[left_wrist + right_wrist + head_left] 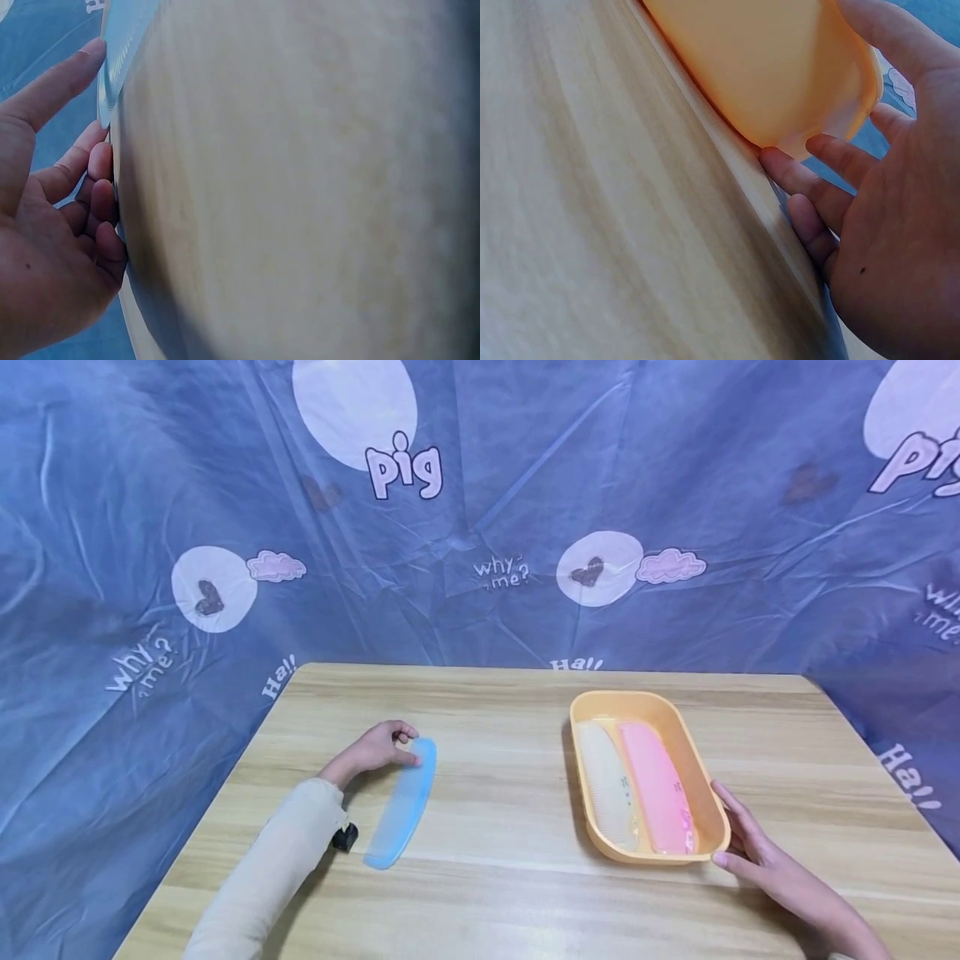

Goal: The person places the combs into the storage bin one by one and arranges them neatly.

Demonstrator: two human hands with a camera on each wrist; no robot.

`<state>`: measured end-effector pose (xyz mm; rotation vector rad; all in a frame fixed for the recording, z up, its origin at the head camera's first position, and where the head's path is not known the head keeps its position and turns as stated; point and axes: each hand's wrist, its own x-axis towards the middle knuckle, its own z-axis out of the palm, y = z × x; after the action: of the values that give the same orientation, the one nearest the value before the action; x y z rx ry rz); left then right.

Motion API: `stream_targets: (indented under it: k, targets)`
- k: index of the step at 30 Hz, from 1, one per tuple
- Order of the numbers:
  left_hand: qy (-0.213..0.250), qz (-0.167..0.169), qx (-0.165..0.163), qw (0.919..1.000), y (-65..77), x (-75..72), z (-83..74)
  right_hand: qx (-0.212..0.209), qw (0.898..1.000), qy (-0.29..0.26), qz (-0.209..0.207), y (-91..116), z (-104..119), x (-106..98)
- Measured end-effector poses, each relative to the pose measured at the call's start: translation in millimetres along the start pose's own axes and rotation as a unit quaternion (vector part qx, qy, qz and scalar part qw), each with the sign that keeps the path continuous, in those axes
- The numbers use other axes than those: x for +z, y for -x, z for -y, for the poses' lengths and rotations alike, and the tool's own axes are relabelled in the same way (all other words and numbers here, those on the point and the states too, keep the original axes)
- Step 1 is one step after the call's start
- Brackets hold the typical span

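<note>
Toward the left of the table, a translucent blue comb (405,806) lies at a slant in the head view, slightly blurred. My left hand (378,747) pinches its far end between thumb and index finger; the other fingers curl beside it. In the left wrist view, the thumb touches the comb (124,37) near its tip. An orange plastic tray (581,785) stands to the right, holding a whitish comb (606,785) and a pink comb (658,789) side by side. My right hand (772,864) holds the tray's near right corner, thumb at the front and fingers along the side.
The wooden table (498,827) carries the tray and combs. A blue printed curtain (480,510) hangs behind it and along both sides. A small black object (345,837) shows at the left wrist, below the pale sleeve (273,868).
</note>
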<state>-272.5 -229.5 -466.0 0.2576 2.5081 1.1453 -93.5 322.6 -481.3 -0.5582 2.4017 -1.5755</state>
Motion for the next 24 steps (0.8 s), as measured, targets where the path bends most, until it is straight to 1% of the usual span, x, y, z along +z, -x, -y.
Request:
stream_targets:
  k: [3, 7, 10, 17, 24]
  targets:
    - [-0.003, 0.002, -0.002, 1.0, -1.1, -0.3, -1.9, 0.0, 1.0, -0.001, 0.0, -0.5, -0.1, -0.6]
    - [-0.002, 0.007, -0.013, 0.9999, -1.5, -0.8, -3.6, -0.007, 1.0, -0.008, 0.004, -0.5, -0.5, -0.7]
    - [0.001, 0.006, -0.02, 0.9998, -1.0, -0.6, -4.7, -0.007, 1.0, -0.009, 0.004, -0.4, -0.5, -0.4]
    - [-0.022, 0.014, -0.03, 0.9992, 1.2, 1.6, -8.1, 0.002, 1.0, -0.007, 0.005, 0.6, -1.3, -0.5]
    - [-0.027, 0.016, -0.02, 0.9993, 0.0, 0.9, -9.4, 0.004, 1.0, -0.004, 0.001, 0.5, -3.2, -0.3]
